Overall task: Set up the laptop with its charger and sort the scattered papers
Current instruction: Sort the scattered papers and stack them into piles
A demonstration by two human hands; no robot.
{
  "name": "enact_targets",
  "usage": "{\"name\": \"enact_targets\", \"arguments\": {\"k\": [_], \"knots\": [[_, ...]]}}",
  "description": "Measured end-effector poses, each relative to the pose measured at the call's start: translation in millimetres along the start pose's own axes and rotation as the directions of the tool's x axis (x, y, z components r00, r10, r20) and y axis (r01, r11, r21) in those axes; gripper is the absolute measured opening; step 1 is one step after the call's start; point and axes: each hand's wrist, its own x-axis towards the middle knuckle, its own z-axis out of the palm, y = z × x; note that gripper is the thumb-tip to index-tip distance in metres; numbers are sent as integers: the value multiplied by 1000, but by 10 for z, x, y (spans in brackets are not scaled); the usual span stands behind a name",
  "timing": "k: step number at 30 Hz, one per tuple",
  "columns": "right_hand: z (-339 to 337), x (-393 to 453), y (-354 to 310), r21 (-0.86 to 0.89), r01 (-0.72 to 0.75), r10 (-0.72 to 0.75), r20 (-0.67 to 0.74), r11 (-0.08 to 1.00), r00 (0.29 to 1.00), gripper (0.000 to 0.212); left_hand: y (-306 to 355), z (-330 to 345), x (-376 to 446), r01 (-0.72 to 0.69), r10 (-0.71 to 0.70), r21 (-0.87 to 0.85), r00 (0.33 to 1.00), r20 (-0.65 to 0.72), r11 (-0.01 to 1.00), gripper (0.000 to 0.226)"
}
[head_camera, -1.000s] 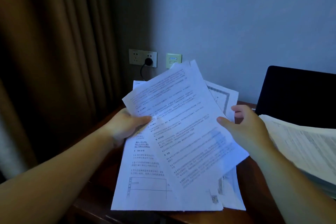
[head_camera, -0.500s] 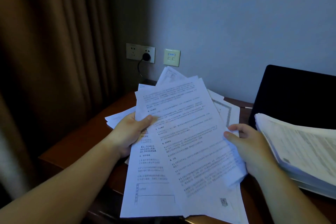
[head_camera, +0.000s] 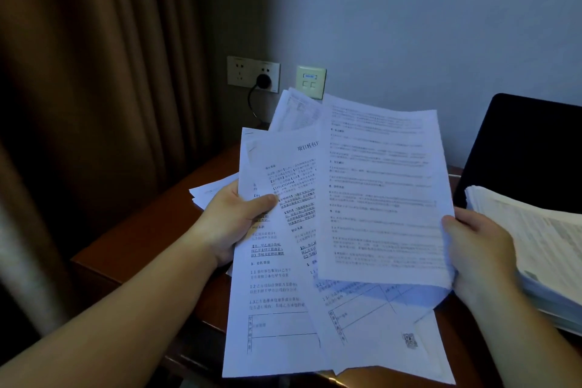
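I hold a fan of printed white sheets above the dark wooden desk (head_camera: 151, 239). My left hand (head_camera: 233, 224) grips the left edge of the lower sheets (head_camera: 277, 309), thumb on top. My right hand (head_camera: 478, 255) pinches the right edge of the top sheet (head_camera: 381, 198), which stands nearly upright over the others. More loose papers (head_camera: 214, 190) lie on the desk behind my left hand. The laptop's black open lid (head_camera: 529, 151) stands at the right. A black charger plug (head_camera: 264, 81) sits in the wall socket, its cable dropping behind the papers.
A thick stack of papers (head_camera: 541, 249) lies at the right in front of the laptop. Brown curtains (head_camera: 94, 104) hang along the left. A second wall plate (head_camera: 311, 80) is beside the socket. The desk's left edge is close to the curtain.
The top sheet has turned from slanted to nearly upright and shifted right in my right hand. My left hand keeps its grip, and the view has moved slightly down and left.
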Motion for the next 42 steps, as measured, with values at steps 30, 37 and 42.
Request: {"name": "enact_targets", "arguments": {"k": [30,37,42], "knots": [[-85,-86,-16,-20,-172,167,372,985,913,32,39,-24,-43,-88,80,-152,995,-60,985,28],[-23,-174,-57,-65,-140,154,440,988,884,18,22,-41,-49,-107,105,-176,994,-20,978,34],[16,-252,-85,30,-120,92,478,992,873,25,11,-48,-58,-87,95,-138,994,58,987,46]]}}
